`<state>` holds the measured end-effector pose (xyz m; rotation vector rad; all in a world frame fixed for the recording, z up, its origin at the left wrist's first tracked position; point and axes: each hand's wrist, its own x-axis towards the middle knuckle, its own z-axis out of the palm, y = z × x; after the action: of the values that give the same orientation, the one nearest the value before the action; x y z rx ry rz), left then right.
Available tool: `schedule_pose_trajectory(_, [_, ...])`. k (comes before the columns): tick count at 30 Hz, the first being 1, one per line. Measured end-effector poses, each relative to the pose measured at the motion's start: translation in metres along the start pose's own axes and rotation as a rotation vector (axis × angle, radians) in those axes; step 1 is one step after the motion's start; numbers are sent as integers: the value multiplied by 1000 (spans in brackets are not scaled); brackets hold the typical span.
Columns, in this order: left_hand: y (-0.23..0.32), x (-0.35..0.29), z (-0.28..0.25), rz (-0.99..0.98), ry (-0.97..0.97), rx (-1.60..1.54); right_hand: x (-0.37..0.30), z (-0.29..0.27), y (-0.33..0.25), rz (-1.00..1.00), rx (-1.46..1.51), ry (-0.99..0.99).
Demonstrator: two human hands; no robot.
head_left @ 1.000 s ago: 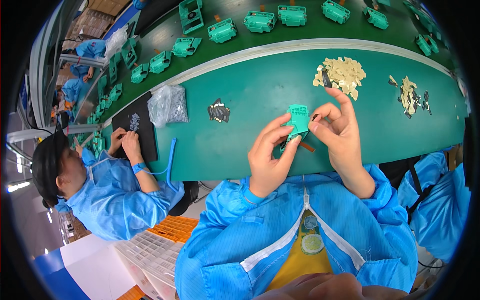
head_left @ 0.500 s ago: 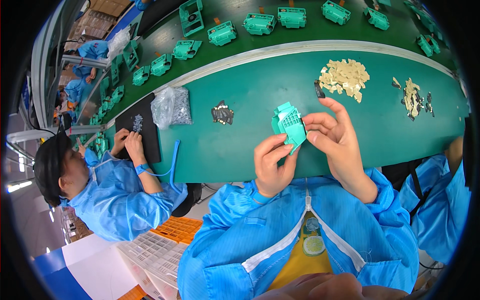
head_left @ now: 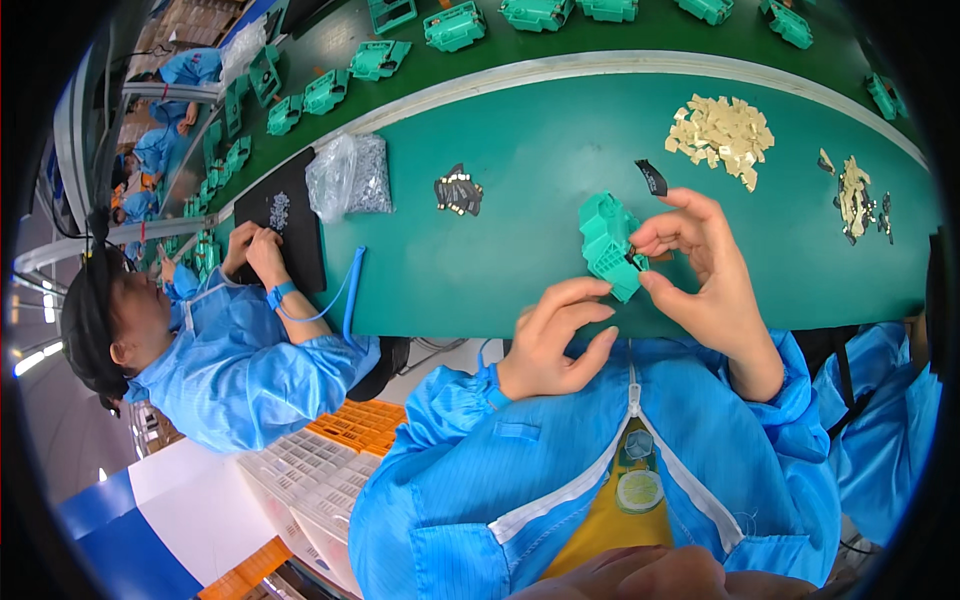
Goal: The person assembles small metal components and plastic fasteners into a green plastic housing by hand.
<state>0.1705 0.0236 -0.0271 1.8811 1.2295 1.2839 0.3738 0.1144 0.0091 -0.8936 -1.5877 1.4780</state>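
A green plastic housing (head_left: 608, 235) stands tilted over the table in front of me. My right hand (head_left: 705, 265) grips its near right end between thumb and fingers, where a small dark part shows. At the tip of my raised right index finger is a thin black strip (head_left: 651, 178), seemingly stuck to it. My left hand (head_left: 560, 340) is beside the housing's lower end, thumb and fingers apart with nothing between them. Whether its index fingertip still touches the housing is hard to tell.
Beige pieces (head_left: 720, 138) are heaped at the far right, beside a mixed beige and black pile (head_left: 855, 200). Black strips (head_left: 458, 190) and a clear bag of grey parts (head_left: 350, 178) lie left. More housings (head_left: 455, 27) line the back. A co-worker (head_left: 240, 370) handles small parts on a black mat (head_left: 290, 230).
The housing has turned, showing a different side. My left hand has let go and opened; my right hand now holds the housing. The whole view has shifted slightly.
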Motion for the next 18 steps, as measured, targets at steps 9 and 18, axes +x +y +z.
schedule_pose_trajectory(9, [-24, 10, -29, -186, -201, 82, 2, 7, -5, -156, -345, -410])
schedule_pose_trajectory(18, [-25, -14, 16, -188, 26, 531, 0, 5, 26, -149, -522, -50])
